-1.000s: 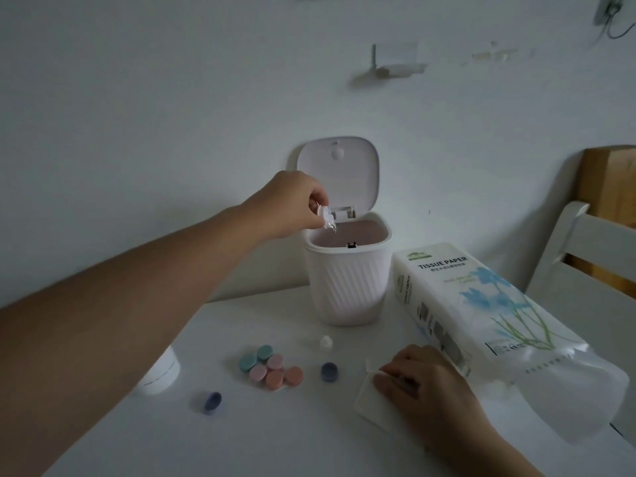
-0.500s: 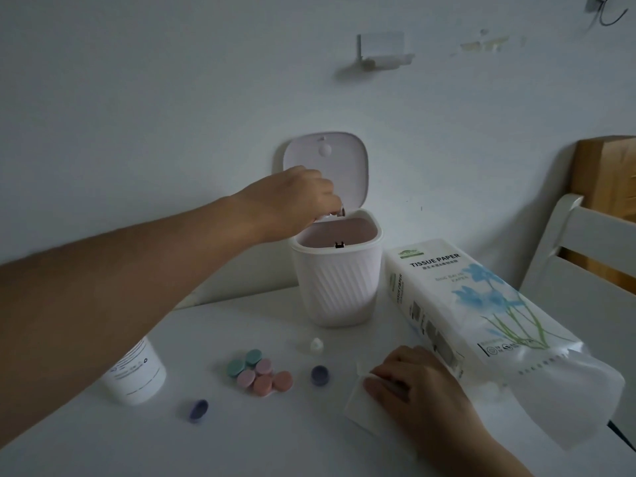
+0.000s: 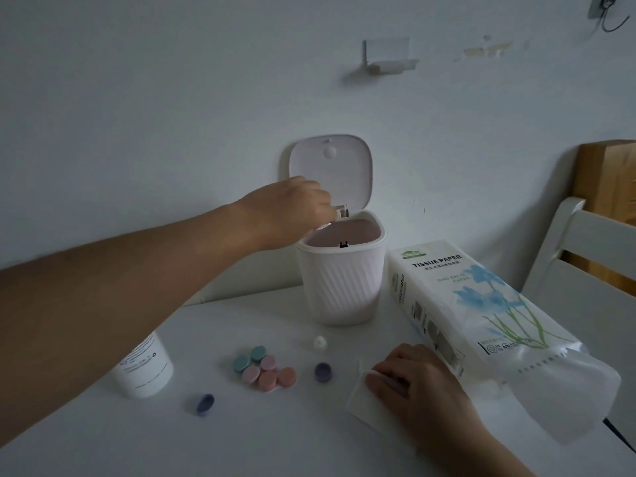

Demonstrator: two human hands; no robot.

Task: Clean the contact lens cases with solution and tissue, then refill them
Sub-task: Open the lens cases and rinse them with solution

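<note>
Both hands are at work over the white tabletop (image 3: 275,442). Reaching forward, the left hand (image 3: 292,215) pinches a small clear plastic lens-case cup (image 3: 342,211) between its fingertips, holding it just above the back rim of the open white ribbed mini bin (image 3: 339,287); the bin's rounded square lid (image 3: 332,166) stands upright behind the hand, against the wall. The right hand (image 3: 416,383) lies palm-down with its fingers curled, pressing on a folded white tissue sheet (image 3: 359,401) on the table; whether it grips the sheet or only rests on it I cannot tell.

Between the two arms, nearer the right hand, sits a cluster of round coloured lens cases (image 3: 265,368) in teal, pink and coral, touching one another. A purple round cap (image 3: 323,371) stands just left of the right hand's fingertips, and a small white bottle cap (image 3: 320,342) lies a little beyond it, toward the bin. A second purple cap (image 3: 205,403) lies tilted, apart from the cluster, below the left forearm. Under that forearm stands a white cylindrical solution bottle (image 3: 144,370), its top hidden by the arm.

To the right of the right hand, touching its far side, lies a long pack of tissue paper (image 3: 464,304) printed with blue flowers, its clear open end spreading toward the table edge. A white chair back (image 3: 578,249) stands beyond it.
</note>
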